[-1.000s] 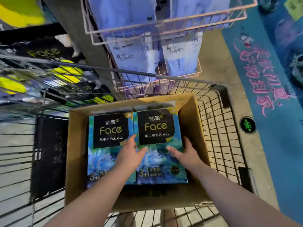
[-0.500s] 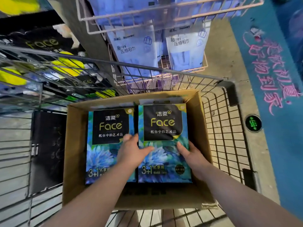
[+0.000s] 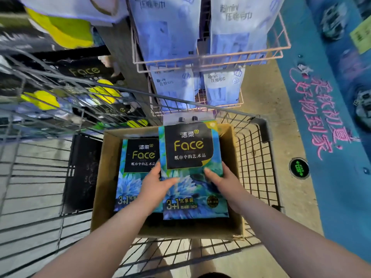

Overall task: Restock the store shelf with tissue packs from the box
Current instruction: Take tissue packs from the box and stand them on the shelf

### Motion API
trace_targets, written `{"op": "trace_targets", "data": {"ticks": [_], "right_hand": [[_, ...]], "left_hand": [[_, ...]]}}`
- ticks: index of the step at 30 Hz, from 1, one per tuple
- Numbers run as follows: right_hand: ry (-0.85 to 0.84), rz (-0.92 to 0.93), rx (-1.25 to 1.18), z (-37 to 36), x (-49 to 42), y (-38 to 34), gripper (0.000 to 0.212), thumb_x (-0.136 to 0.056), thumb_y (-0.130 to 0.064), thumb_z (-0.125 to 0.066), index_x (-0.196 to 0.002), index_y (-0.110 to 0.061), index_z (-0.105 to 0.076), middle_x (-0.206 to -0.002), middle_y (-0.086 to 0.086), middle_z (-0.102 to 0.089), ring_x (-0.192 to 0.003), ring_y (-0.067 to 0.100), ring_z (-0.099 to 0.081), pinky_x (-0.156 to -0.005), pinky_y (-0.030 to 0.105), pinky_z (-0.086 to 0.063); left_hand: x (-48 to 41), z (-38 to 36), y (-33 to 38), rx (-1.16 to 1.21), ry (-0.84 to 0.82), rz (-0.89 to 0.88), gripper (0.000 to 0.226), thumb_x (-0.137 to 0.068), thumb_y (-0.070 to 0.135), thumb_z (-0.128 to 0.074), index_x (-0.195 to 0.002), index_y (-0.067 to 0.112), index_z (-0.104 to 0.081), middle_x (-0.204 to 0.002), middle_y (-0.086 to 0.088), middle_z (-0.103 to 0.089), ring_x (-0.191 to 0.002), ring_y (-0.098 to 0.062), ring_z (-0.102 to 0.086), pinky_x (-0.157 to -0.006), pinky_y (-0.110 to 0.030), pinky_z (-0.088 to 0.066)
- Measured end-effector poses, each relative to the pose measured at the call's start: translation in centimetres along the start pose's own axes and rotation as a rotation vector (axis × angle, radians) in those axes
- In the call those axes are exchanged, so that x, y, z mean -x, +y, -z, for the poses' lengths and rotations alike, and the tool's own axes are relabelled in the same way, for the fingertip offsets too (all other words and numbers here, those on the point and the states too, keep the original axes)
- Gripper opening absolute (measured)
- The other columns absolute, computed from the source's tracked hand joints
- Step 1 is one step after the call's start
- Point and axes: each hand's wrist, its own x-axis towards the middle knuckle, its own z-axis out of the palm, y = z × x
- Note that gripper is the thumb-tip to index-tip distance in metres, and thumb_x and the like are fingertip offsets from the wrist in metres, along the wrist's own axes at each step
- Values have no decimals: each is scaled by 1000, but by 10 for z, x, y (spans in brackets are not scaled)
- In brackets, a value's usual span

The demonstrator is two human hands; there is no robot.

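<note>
Now the pack [image 3: 188, 157] has lifted from the box [image 3: 106, 177], left hand [image 3: 156, 185] gripping its nine-o'clock edge, right hand [image 3: 222, 181] its three-o'clock edge; shelving it likely comes next.

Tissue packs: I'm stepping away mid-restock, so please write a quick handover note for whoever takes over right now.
Left hand grips the held tissue pack at its left edge; right hand grips its right edge.
The pack is raised partly out of the box, which sits in the cart. A second tissue pack lies flat in the box's left side.
Done: one pack picked up.
Left: put it on the shelf, probably to the left, then the second pack.
</note>
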Motion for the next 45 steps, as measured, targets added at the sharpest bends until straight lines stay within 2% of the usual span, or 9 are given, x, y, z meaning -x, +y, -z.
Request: {"op": "trace_targets", "data": {"ticks": [3, 9, 13, 16, 20, 24, 33, 39, 45], "right_hand": [[-57, 47, 32, -6, 13, -24, 55, -82, -22, -71, -132, -26, -46, -114, 4, -67, -92, 17, -69, -61, 21, -56], [-112, 222, 139, -35, 34, -68, 55, -79, -8, -74, -129, -15, -50, -111, 12, -69, -94, 25, -68, -88, 39, -55], [-253, 255, 122, -66, 51, -99, 50, -80, 2, -69, -126, -6, -50, -111, 19, -67, -76, 21, -69, -62, 26, -59], [-357, 316, 219, -96, 66, -118, 49, -80, -7, -73, -123, -14, -52, -110, 14, -69, -85, 23, -70, -69, 28, -59], [-463, 378, 310, -145, 87, -137, 55, -78, -17, -76, -126, -21, -50, -110, 6, -69, -93, 23, -70, -80, 35, -57], [-568, 433, 370, -197, 118, -146, 51, -79, -21, -76, -124, -21, -51, -108, 4, -70, -88, 19, -71, -68, 26, -56], [-730, 579, 473, -341, 202, -118, 38, -80, -10, -73, -114, -11, -55, -93, 1, -69, -68, 6, -67, -54, 14, -52], [-849, 612, 509, -462, 265, -51, 30, -83, -7, -70, -108, -17, -57, -89, 2, -70, -62, 7, -68, -53, 17, -53], [-907, 651, 565, -562, 320, 15, 48, -72, -17, -80, -115, -11, -59, -108, 12, -71, -88, 24, -69, -81, 35, -57]], "left_hand": [[15, 12, 14, 38, 64, -29, 76, -80, 16, -73, -145, 22, -34, -138, 1, -52, -129, -21, -46, -106, -42, -41], [64, 50, 44, 120, 188, -154, 56, -85, 9, -67, -132, 29, -46, -111, 6, -62, -102, -13, -57, -89, -30, -47], [97, 82, 45, 207, 282, -238, 50, -81, 4, -70, -125, 23, -54, -108, 4, -69, -96, -5, -66, -87, -29, -54], [127, 108, 42, 212, 409, -310, 46, -80, 1, -69, -117, 27, -59, -96, 11, -72, -78, 7, -66, -68, -13, -51], [166, 147, 37, 278, 533, -328, 50, -75, 4, -74, -118, 27, -60, -102, 1, -73, -97, -21, -66, -89, -37, -52], [201, 191, 19, 296, 663, -390, 67, -45, 49, -74, -110, 44, -58, -105, 10, -72, -95, -9, -66, -88, -32, -52], [301, 292, -59, 412, 850, -472, 54, -75, 0, -75, -118, 27, -57, -104, 9, -71, -96, -14, -66, -91, -33, -52], [384, 375, -158, 391, 965, -465, 52, -65, 15, -78, -106, 41, -60, -97, 8, -75, -93, -12, -68, -89, -33, -53], [442, 441, -242, 458, 1072, -428, 51, -66, 9, -76, -111, 30, -61, -97, 1, -74, -87, -16, -67, -91, -40, -52]]}}
